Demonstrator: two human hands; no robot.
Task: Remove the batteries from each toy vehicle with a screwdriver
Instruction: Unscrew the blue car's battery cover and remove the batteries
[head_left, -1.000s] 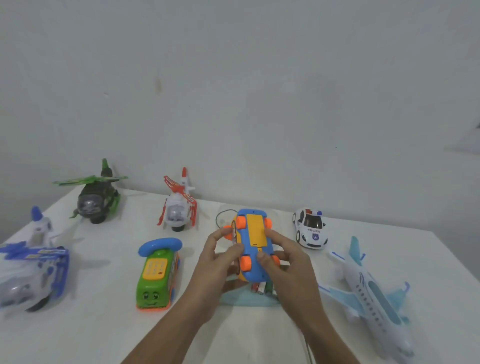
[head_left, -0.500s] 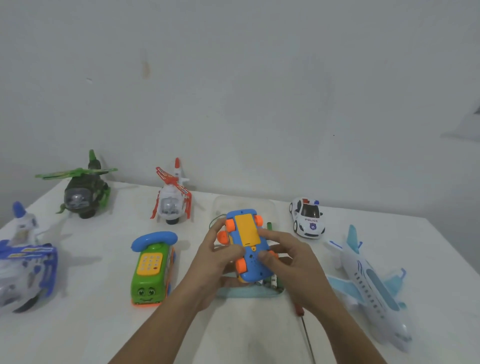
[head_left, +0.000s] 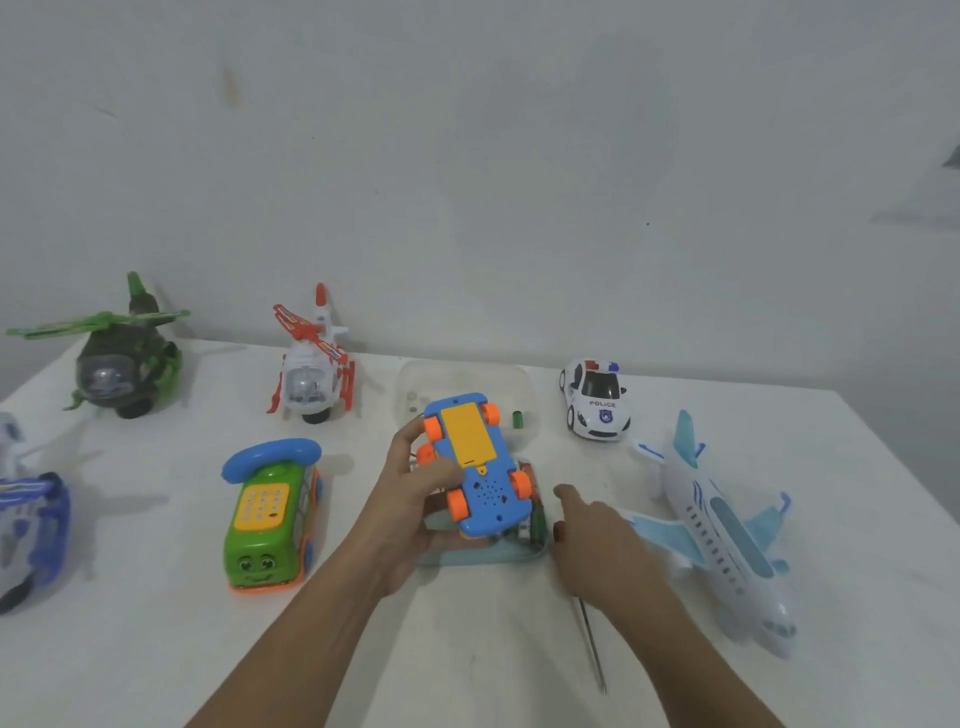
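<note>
My left hand (head_left: 410, 499) grips a blue toy car (head_left: 480, 467), held upside down above a light blue tray (head_left: 467, 558). The car has orange wheels and a yellow battery cover that sits in place. My right hand (head_left: 597, 545) is off the car and lies over the red handle of a screwdriver (head_left: 592, 649), its index finger straight. The metal shaft of the screwdriver sticks out toward me on the table. Whether the hidden fingers touch the handle is unclear. Loose batteries (head_left: 537, 519) lie in the tray.
A clear container (head_left: 415, 384) with a green battery (head_left: 518, 419) stands behind the car. Around it stand a green phone bus (head_left: 267, 519), a red-white helicopter (head_left: 311, 374), a green helicopter (head_left: 119, 364), a police car (head_left: 597, 402), a white airplane (head_left: 722, 530) and a blue-white toy (head_left: 26, 519).
My right hand has let go of the blue car and moved down right onto the screwdriver. My left hand alone now holds the car.
</note>
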